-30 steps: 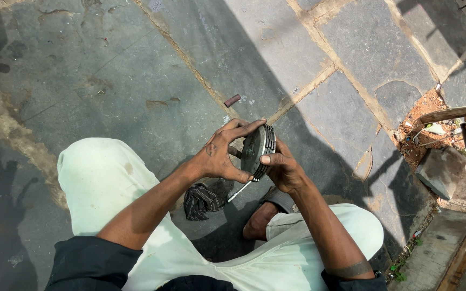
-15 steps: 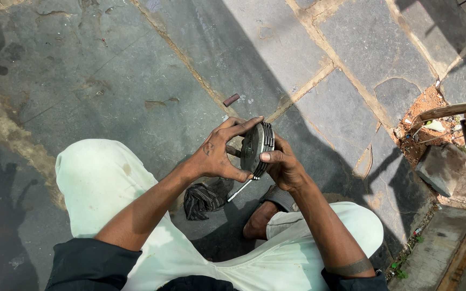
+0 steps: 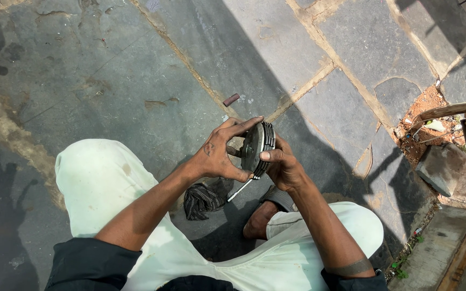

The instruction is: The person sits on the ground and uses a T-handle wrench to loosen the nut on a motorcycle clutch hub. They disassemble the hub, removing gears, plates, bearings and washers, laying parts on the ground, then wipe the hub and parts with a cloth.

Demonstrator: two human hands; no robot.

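Here, a round stack of dark, ridged metal discs [image 3: 257,150] stands on edge above the knees, clamped between both hands. The left hand [image 3: 219,153] curls its fingers around the near face; the right hand [image 3: 282,166] grips the rim, thumb on top. Below lie a crumpled rag [image 3: 200,199] and rough stone paving [image 3: 109,81].

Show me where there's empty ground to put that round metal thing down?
Bare paving lies ahead, beyond the left knee and left of the small brown cylinder. It is crowded under the hands, with the dark rag and foot, and rubble at right.
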